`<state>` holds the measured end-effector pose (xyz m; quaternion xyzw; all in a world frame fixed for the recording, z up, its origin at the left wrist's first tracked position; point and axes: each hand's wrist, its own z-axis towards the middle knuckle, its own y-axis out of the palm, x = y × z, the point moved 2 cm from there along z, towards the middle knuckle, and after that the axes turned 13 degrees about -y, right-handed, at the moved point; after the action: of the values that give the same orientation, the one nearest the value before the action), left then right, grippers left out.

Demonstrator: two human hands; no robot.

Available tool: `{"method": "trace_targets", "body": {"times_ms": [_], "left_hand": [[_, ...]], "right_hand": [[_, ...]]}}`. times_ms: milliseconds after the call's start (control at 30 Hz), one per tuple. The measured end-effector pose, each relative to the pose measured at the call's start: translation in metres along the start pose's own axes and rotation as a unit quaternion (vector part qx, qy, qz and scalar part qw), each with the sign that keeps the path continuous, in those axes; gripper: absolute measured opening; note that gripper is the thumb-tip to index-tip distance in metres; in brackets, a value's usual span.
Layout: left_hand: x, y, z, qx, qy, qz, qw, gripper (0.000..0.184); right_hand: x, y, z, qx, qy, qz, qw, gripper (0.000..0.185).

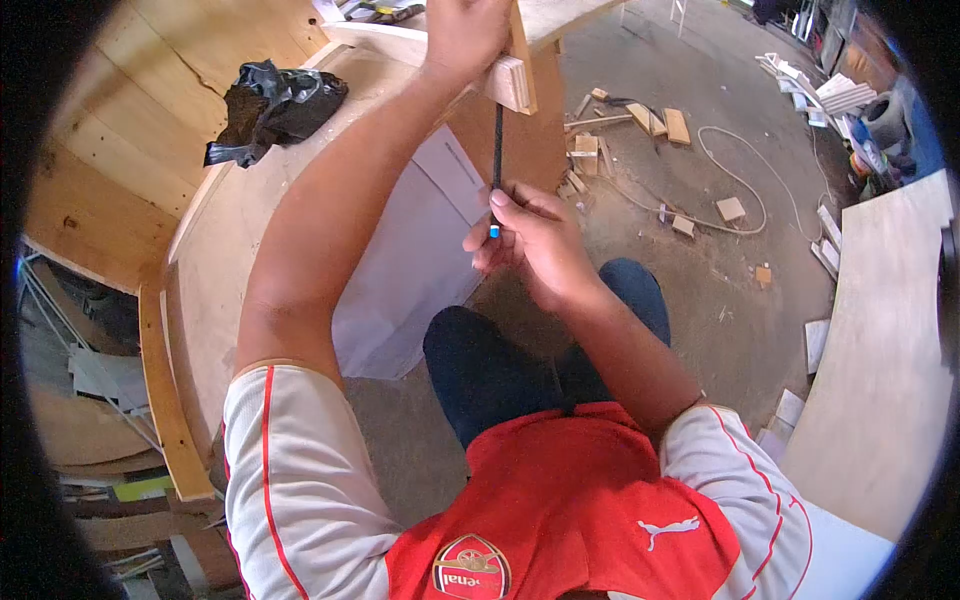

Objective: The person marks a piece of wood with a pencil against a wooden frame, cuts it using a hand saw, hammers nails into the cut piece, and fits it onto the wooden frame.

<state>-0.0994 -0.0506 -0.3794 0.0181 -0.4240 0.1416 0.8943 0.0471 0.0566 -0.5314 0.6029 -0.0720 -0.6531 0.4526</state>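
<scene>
Floor (720, 360): brown and dusty, strewn to the right of the worktop (235, 240) with wood scraps (677, 127) and a looping pale cord (735, 232).
Worktop: pale wood, running along the left from near end to far end.
Upright panel (110, 140): plain boards, standing along the worktop's left edge.
Long board (875, 330): pale and broad, well apart from the worktop's right edge.
White sheet (400, 270): spread along the worktop's right edge, with a line of print near the far end.
Black bag (275, 105): crumpled, on the worktop by its left edge, near the upright panel.
Left hand (468, 40): up against the wooden block, fingers partly cut off at the top; cannot tell how far closed the grip is.
Right hand (540, 235): lower than the left, grip closed, black stick pinched between thumb and fingers near its lower end.
Wooden block (510, 85): by the worktop's right edge, toward the far end.
Black stick (498, 150): upright below the wooden block, lower tip blue and white; upper end hidden, contact with the block impossible to tell.
</scene>
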Motion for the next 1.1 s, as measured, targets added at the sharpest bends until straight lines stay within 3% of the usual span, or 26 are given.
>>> {"method": "trace_targets", "body": {"times_ms": [133, 233, 467, 567, 833, 933, 1100], "left_hand": [[-0.001, -0.002, 0.004, 0.002, 0.006, 0.027, 1.000, 0.033], [0.001, 0.004, 0.000, -0.002, -0.007, -0.042, 0.999, 0.032], [0.006, 0.004, -0.002, -0.006, -0.025, -0.058, 0.998, 0.031], [0.001, 0.003, 0.000, -0.008, -0.011, -0.039, 0.999, 0.030], [0.002, -0.001, 0.003, -0.018, 0.005, 0.008, 1.000, 0.027], [0.003, 0.002, 0.003, -0.015, 0.016, -0.015, 1.000, 0.027], [-0.001, -0.001, 0.005, -0.023, 0.010, -0.018, 1.000, 0.028]], "right_hand": [[-0.007, -0.005, -0.004, 0.005, -0.023, 0.033, 0.999, 0.029], [-0.010, -0.008, -0.015, 0.012, -0.026, 0.038, 0.999, 0.029], [-0.010, -0.012, -0.057, 0.000, -0.038, 0.091, 0.995, 0.026], [-0.001, -0.002, -0.049, 0.014, 0.042, 0.056, 0.997, 0.026], [0.000, -0.006, -0.010, -0.019, -0.004, 0.073, 0.997, 0.025], [-0.005, -0.008, -0.017, 0.016, -0.035, 0.094, 0.995, 0.024], [-0.013, -0.019, -0.051, -0.023, -0.030, 0.148, 0.988, 0.025]]}}
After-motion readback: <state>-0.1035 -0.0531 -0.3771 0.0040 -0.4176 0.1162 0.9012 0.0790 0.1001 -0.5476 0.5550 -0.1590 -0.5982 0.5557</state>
